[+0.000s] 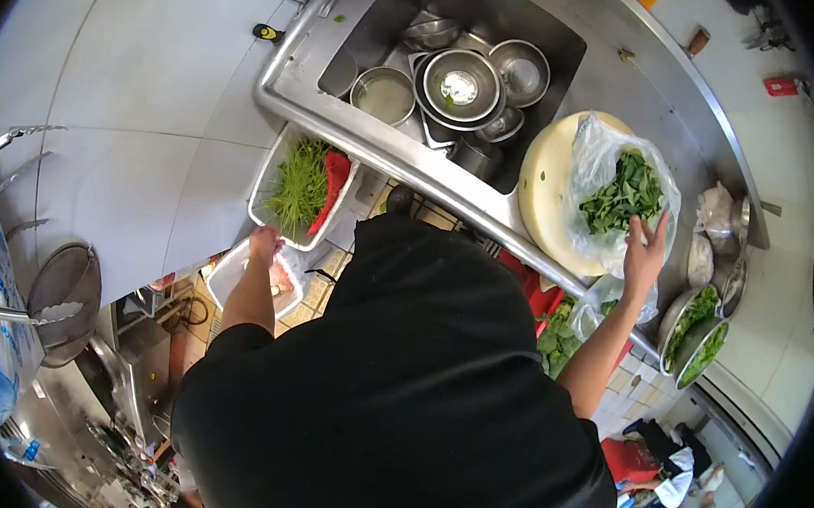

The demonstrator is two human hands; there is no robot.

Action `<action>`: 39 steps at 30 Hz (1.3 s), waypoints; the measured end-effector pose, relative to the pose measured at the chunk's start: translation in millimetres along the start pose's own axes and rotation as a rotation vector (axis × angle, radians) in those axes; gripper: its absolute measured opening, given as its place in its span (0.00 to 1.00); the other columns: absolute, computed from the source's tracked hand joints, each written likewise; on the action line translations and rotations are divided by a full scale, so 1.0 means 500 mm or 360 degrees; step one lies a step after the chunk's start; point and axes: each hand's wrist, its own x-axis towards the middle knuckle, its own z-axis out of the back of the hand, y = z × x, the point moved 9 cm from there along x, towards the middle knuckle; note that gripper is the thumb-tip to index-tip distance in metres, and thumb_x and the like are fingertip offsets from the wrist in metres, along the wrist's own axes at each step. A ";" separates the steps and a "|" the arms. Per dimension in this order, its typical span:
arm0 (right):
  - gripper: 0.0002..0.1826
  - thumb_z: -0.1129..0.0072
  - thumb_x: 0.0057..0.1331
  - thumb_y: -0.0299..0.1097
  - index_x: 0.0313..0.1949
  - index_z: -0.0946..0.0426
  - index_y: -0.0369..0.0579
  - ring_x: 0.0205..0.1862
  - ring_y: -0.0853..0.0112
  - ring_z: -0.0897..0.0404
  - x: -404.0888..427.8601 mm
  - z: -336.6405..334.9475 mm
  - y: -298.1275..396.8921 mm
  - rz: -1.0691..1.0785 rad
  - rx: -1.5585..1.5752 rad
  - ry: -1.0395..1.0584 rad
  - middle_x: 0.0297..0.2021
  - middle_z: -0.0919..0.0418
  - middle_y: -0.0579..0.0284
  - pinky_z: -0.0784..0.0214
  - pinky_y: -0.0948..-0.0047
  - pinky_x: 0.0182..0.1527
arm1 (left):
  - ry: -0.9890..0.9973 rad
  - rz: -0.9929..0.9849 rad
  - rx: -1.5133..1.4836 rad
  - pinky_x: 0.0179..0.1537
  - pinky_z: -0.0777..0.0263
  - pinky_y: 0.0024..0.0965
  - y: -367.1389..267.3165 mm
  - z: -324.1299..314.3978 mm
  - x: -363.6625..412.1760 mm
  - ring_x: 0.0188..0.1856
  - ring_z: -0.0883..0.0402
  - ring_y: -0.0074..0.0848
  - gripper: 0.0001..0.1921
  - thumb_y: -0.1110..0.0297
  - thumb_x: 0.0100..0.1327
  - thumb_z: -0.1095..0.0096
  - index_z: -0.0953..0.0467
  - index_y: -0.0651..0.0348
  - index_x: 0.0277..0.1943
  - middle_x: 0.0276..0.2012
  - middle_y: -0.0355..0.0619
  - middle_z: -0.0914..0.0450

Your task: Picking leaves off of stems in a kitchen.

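Observation:
On a round cutting board (543, 185) beside the sink lies an opened clear plastic bag (594, 154) with green leaves (623, 195) on it. My right hand (644, 249) is at the near edge of the leaves, fingers spread; whether it pinches the bag is unclear. To the left, my left hand (265, 244) is at the near rim of a white bin (261, 191), its fingers curled; their grip is too small to tell. That bin holds long green stalks (299, 183) and a red item (334, 185). Below it stands a second white bin (224, 291) with a plastic bag inside.
Metal bowls (461, 84) and pots are stacked in the steel sink (570, 53). Bowls of chopped greens (689, 320) stand at the counter's right end. A wire strainer (64, 301) hangs at far left. People (674, 478) are in the lower right background.

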 end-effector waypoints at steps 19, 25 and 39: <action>0.19 0.47 0.53 0.35 0.43 0.17 0.48 0.44 0.52 0.18 -0.076 0.096 -0.442 -0.0376 -0.0585 -0.0037 0.38 0.17 0.40 0.27 0.59 0.51 | 0.0690 -0.1705 0.0620 0.41 0.27 0.26 -0.549 -0.721 -0.464 0.37 0.24 0.22 0.16 0.70 0.69 0.44 0.29 0.62 0.58 0.46 0.45 0.22; 0.19 0.41 0.58 0.47 0.45 0.17 0.52 0.44 0.48 0.19 -0.056 0.062 -0.505 -0.0638 -0.0962 -0.0115 0.41 0.17 0.45 0.27 0.56 0.50 | 0.1805 -0.1627 0.0866 0.39 0.28 0.22 -0.451 -1.048 -0.755 0.35 0.24 0.16 0.10 0.72 0.69 0.44 0.24 0.61 0.51 0.34 0.38 0.20; 0.11 0.41 0.62 0.40 0.35 0.16 0.48 0.36 0.50 0.18 -0.191 0.365 -0.367 -0.0506 -0.0460 -0.0902 0.30 0.18 0.47 0.27 0.56 0.42 | 0.2607 -0.1828 0.1760 0.40 0.26 0.33 -0.241 -1.157 -1.042 0.35 0.18 0.34 0.10 0.66 0.65 0.41 0.21 0.61 0.45 0.36 0.49 0.17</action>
